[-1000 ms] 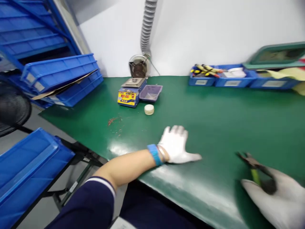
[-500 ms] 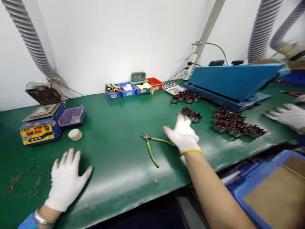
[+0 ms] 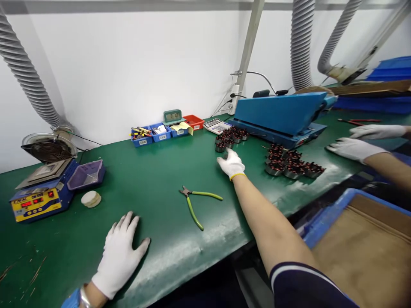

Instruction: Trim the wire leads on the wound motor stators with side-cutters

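Note:
My left hand (image 3: 119,252), in a white glove, lies flat on the green bench with its fingers spread, holding nothing. My right hand (image 3: 231,164), gloved too, reaches forward with fingers curled around a dark motor stator (image 3: 226,156), which the glove mostly hides. Just beyond it stands a cluster of copper-wound motor stators (image 3: 236,136). A bigger group of stators (image 3: 290,162) sits to the right. Between my hands lie green-handled cutting pliers (image 3: 194,201), jaws pointing away and handles apart.
A heating unit (image 3: 38,204), purple tray (image 3: 86,174) and round white pad (image 3: 91,199) stand at left. Small blue bins (image 3: 160,136), a clock (image 3: 172,115) and calculator (image 3: 217,126) line the wall. Beside a blue machine (image 3: 279,117), a co-worker's gloved hands (image 3: 356,149) rest on the bench.
My view has swung right. My right hand has moved forward from beside the pliers to the two separate stators, which its glove now covers. My left hand stays flat on the bench.

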`<state>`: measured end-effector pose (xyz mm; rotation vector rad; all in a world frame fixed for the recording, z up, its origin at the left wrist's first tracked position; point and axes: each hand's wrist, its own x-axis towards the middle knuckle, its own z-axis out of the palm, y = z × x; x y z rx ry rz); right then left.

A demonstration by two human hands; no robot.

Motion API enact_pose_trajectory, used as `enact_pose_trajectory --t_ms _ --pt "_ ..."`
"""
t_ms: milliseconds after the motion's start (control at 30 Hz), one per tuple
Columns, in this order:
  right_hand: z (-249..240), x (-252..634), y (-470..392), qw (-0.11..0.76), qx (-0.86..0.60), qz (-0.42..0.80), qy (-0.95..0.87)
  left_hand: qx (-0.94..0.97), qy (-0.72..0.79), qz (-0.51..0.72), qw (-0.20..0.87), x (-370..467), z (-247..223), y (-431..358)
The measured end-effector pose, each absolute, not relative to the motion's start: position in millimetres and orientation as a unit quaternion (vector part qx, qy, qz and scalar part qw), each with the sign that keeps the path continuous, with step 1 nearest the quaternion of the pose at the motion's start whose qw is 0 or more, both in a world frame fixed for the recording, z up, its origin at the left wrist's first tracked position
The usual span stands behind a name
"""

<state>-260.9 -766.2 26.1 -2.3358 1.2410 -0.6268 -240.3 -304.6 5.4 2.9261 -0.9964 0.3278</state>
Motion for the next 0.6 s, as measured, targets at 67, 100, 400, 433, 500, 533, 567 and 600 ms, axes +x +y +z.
enact_pose_trajectory --t_ms 67,100,400,433,500,533,567,600 --pt "24 -264 -752 0.194 -0.86 -0.204 0.425 0.935 -0.342 0.097 0.018 -241 7 -309" --pt "22 -266 -742 0.183 -0.872 -0.194 0.409 0.93 -0.354 0.094 0.019 -240 7 -311" --pt "17 -407 -631 0.187 -0.964 -0.11 0.155 0.905 -0.41 0.089 0.069 -228 3 -325" --pt "21 -435 -628 0.192 -0.961 -0.115 0.165 0.903 -0.412 0.092 0.074 -227 2 -324" --pt "29 -489 -635 0.184 -0.942 -0.156 0.234 0.896 -0.424 0.101 0.083 -226 1 -322" --pt "33 -513 -642 0.172 -0.923 -0.189 0.288 0.89 -0.433 0.109 0.089 -227 1 -321" --pt "35 -536 -652 0.157 -0.9 -0.215 0.346 0.883 -0.445 0.116 0.093 -228 0 -322" --pt "37 -557 -663 0.142 -0.875 -0.229 0.403 0.874 -0.46 0.123 0.094 -230 1 -323"
